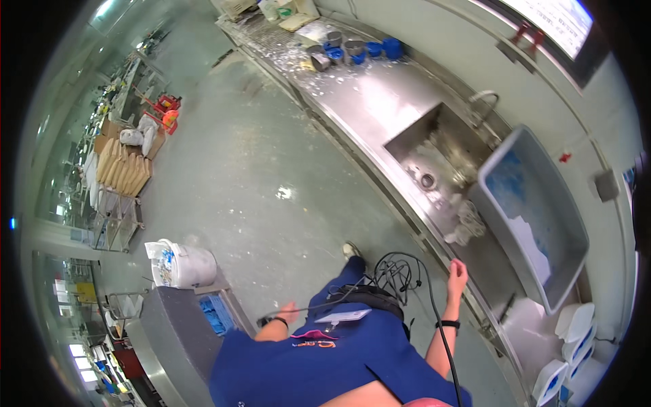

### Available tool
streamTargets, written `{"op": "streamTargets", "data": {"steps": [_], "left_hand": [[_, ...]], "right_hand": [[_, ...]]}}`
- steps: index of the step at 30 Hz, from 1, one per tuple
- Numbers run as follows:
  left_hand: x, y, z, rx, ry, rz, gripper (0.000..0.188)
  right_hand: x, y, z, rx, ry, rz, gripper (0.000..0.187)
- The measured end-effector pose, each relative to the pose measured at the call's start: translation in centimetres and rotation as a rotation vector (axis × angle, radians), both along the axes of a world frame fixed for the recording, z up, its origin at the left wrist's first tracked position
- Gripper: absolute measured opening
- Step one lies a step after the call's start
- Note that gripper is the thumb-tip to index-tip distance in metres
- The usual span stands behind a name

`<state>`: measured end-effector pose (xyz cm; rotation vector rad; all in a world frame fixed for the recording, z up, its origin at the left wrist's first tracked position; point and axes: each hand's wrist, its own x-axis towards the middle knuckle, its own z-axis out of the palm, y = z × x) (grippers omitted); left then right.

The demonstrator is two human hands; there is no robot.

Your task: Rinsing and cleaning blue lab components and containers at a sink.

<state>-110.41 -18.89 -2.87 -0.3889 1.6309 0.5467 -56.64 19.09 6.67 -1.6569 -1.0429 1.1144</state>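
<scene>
Beside steel counter (352,95), w/ R hand (458,273) half-curled, seemingly empty, by its edge, L hand (288,313) too small to tell how open or if gripping, grey tub (508,230) next to sink (451,163), prob for water w/in reach, & black cable (395,271) coiled betw hands, prob as slack.

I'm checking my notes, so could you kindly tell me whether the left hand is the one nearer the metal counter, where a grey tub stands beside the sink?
Not quite: the head view shows that the right hand is the one nearer the metal counter, where a grey tub stands beside the sink.
</scene>
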Motion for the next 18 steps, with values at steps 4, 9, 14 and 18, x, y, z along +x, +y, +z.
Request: {"op": "streamTargets", "data": {"steps": [4,9,14,18], "left_hand": [[-1.8,2.1,0.1,0.009,0.100,-0.214,0.062],[-8.8,11.9,1.2,0.376,0.155,0.137,0.064],[-14.9,24.5,4.1,0.370,0.231,0.052,0.067],[-15.2,32.5,5.0,0.347,0.264,-0.199,0.065]], "right_hand": [[-4.0,7.4,-2.6,0.130,-0.580,-0.056,0.035],[-7.6,12.4,-2.9,-0.093,-0.784,-0.087,0.048],[-8.7,12.1,-1.9,-0.402,-0.726,-0.142,0.065],[-6.3,9.5,-1.2,-0.411,-0.778,-0.169,0.063]]}}
